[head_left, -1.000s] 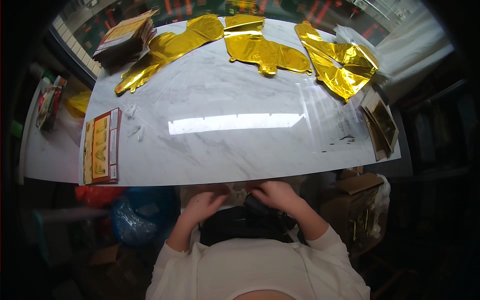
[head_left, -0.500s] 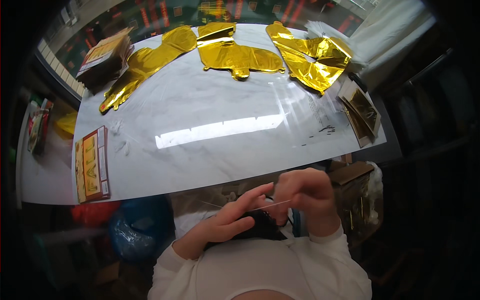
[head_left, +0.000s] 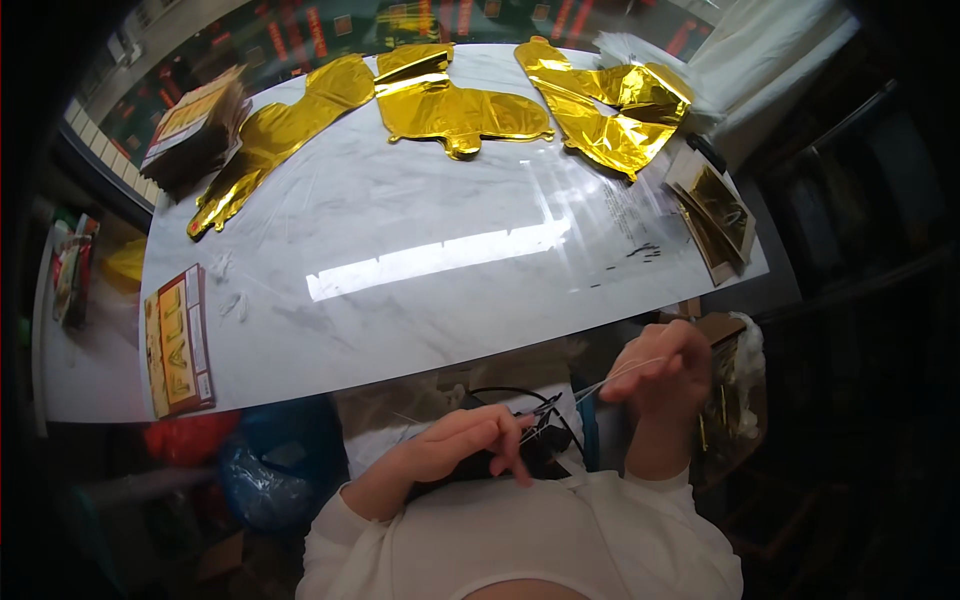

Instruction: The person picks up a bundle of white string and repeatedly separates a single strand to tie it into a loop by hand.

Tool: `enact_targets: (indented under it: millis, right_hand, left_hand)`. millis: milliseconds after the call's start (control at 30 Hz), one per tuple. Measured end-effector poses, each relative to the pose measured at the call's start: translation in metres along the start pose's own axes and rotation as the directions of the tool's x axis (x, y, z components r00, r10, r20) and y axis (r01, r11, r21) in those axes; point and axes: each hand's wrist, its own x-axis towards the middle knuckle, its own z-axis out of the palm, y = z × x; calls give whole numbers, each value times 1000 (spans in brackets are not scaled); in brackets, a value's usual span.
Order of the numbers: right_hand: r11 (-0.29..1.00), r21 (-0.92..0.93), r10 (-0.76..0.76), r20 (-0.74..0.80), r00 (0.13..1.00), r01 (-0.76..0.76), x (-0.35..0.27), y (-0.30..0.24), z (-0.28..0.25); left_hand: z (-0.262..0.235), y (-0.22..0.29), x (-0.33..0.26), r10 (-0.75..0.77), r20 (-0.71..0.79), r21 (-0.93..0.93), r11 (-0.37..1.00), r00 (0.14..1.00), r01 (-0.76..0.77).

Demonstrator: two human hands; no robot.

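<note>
A thin white string (head_left: 592, 389) runs in loose strands between my two hands, below the front edge of the table. My left hand (head_left: 462, 442) is closed on its lower left end with bent fingers, and a short tail sticks out to the left. Higher up and to the right, my right hand (head_left: 665, 375) grips the other end, with a strand crossing its fingers. How the string is wound around the fingers is too fine to tell. Beneath my hands lies something black with a thin black cord (head_left: 560, 420), partly hidden.
Across the table's far side lie flat gold foil balloons (head_left: 450, 110). A stack of packages (head_left: 195, 130) stands at the far left, a flat package (head_left: 178, 340) at the near left. Folded gold-lined cards (head_left: 712, 210) rest at right. A blue bag (head_left: 278, 465) and a box (head_left: 735, 400) sit below.
My hands have drawn apart: the right moved right, the left slightly lower. The string now stretches between them on a slant. The whole view has shifted slightly.
</note>
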Motion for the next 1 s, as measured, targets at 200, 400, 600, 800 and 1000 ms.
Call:
enact_targets:
  millis: [200, 400, 600, 800, 1000]
  right_hand:
    - [825, 488, -159, -285, 945, 286, -18, -43, -53]
    - [838, -508, -541, -732, 414, 198, -81, -89, -144]
    - [41, -550, -46, -835, 548, -834, -69, -64, -79]
    - [754, -636, 320, 135, 938, -166, 5, 19, 57]
    - [823, -398, 548, 368, 751, -405, 14, 62, 64]
  left_hand:
    - [-16, 31, -18, 159, -104, 588, 806, 982, -68]
    - [-22, 68, -61, 396, -226, 837, 547, 890, -30]
    - [-9, 86, -64, 654, -164, 931, 350, 738, -103]
    - [45, 93, -9, 599, 186, 964, 40, 778, -261]
    - [26, 87, -40, 852, -30, 999, 14, 523, 35]
